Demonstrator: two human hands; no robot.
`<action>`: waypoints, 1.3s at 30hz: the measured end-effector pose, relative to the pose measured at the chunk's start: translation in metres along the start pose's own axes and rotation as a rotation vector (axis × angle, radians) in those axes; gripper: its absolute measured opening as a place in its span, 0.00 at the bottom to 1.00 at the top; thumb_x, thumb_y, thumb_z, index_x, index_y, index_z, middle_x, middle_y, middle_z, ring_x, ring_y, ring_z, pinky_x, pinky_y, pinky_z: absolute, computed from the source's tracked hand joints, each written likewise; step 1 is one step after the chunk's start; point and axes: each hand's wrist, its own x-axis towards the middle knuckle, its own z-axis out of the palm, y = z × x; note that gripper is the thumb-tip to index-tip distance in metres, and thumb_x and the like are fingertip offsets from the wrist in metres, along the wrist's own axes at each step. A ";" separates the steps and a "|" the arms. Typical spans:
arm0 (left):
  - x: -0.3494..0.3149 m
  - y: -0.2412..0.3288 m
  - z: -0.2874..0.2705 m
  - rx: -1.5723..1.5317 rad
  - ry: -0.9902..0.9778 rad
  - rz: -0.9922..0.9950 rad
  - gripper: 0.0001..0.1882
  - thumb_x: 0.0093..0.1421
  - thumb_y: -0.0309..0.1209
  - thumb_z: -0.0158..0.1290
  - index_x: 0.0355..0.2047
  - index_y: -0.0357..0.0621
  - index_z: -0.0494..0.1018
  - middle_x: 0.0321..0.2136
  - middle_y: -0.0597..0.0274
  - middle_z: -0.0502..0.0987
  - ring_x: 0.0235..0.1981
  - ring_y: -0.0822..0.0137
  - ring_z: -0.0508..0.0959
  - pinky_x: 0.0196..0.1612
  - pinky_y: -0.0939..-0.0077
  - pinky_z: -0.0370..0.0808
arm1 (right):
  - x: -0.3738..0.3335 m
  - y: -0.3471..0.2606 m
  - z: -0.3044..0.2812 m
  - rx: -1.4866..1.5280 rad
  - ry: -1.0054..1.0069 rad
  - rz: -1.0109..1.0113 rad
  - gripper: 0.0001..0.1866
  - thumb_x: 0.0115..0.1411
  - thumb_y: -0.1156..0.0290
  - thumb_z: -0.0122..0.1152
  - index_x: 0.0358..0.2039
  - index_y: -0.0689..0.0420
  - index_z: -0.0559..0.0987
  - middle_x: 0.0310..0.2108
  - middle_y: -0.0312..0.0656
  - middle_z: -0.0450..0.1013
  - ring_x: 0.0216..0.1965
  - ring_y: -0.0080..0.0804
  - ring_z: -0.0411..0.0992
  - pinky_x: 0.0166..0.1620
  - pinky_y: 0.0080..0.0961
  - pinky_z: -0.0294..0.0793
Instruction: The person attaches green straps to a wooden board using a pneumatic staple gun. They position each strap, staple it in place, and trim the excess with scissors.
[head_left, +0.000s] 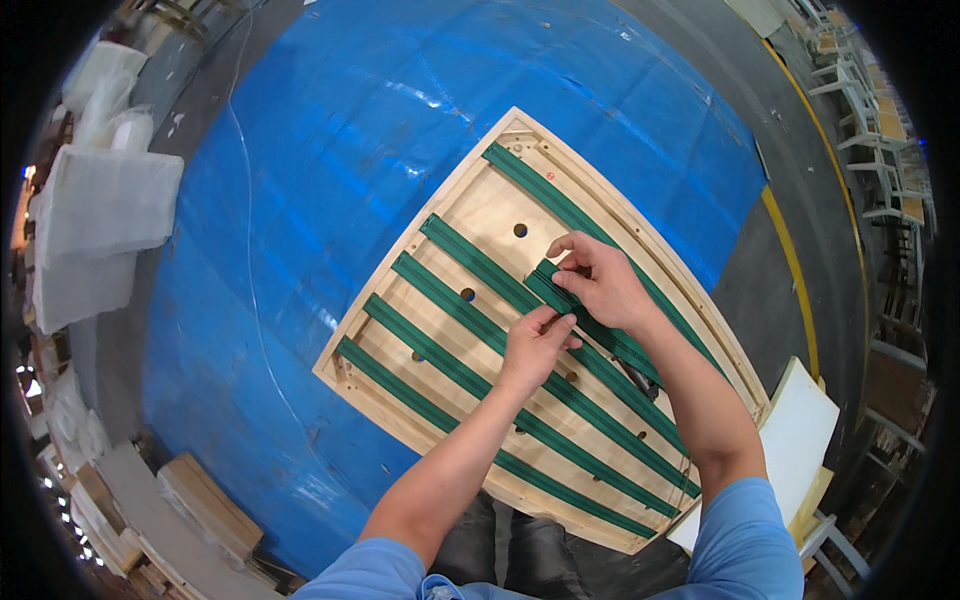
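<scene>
left hand (535, 345) pinches green strap (560, 292) flat at wooden frame (480, 215) centre | right hand (600, 280) fingers grip strap's free end just above, keeping it taut | frame lies on blue tarp (330, 200)

A wide blue tarp (350, 200) fills the middle of the frame. Upper left, white foam sheets (95, 215) sit stacked. Lower left, wooden offcuts (200, 505) lie piled. A yellow floor line (795, 270) curves down the right side, with white chair frames (865, 110) beyond, upper right.
</scene>
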 end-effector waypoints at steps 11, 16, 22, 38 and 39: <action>0.012 0.039 -0.041 -0.374 0.141 -0.008 0.07 0.70 0.34 0.55 0.42 0.44 0.74 0.30 0.69 0.74 0.22 0.73 0.78 0.31 0.75 0.80 | 0.032 -0.012 0.011 -0.220 -0.136 -0.173 0.11 0.58 0.75 0.66 0.43 0.56 0.82 0.28 0.44 0.79 0.30 0.34 0.78 0.36 0.30 0.76; 0.018 0.048 -0.054 -0.186 0.111 0.000 0.09 0.68 0.32 0.56 0.46 0.45 0.73 0.29 0.68 0.76 0.23 0.74 0.77 0.31 0.75 0.80 | 0.045 -0.023 0.009 -0.410 -0.195 -0.159 0.10 0.56 0.73 0.68 0.40 0.57 0.83 0.27 0.46 0.79 0.30 0.40 0.79 0.36 0.32 0.76; 0.028 0.054 -0.053 0.134 0.308 0.324 0.08 0.65 0.29 0.59 0.42 0.40 0.76 0.31 0.64 0.77 0.29 0.73 0.78 0.32 0.78 0.76 | 0.068 -0.024 0.015 -0.472 -0.213 -0.276 0.06 0.56 0.73 0.68 0.35 0.58 0.83 0.28 0.46 0.80 0.32 0.40 0.80 0.38 0.33 0.77; 0.152 0.081 -0.143 1.010 0.831 0.617 0.15 0.62 0.34 0.56 0.46 0.39 0.78 0.41 0.48 0.79 0.46 0.48 0.78 0.52 0.55 0.73 | 0.225 0.029 0.060 -0.491 0.007 -0.066 0.10 0.62 0.69 0.63 0.38 0.62 0.83 0.34 0.50 0.81 0.38 0.46 0.79 0.44 0.38 0.76; 0.160 0.087 -0.155 0.999 0.758 0.556 0.16 0.64 0.35 0.53 0.49 0.41 0.77 0.44 0.47 0.79 0.48 0.48 0.78 0.54 0.55 0.72 | 0.232 0.033 0.060 -0.484 0.034 -0.037 0.10 0.62 0.68 0.63 0.38 0.62 0.83 0.35 0.50 0.81 0.39 0.45 0.80 0.44 0.37 0.76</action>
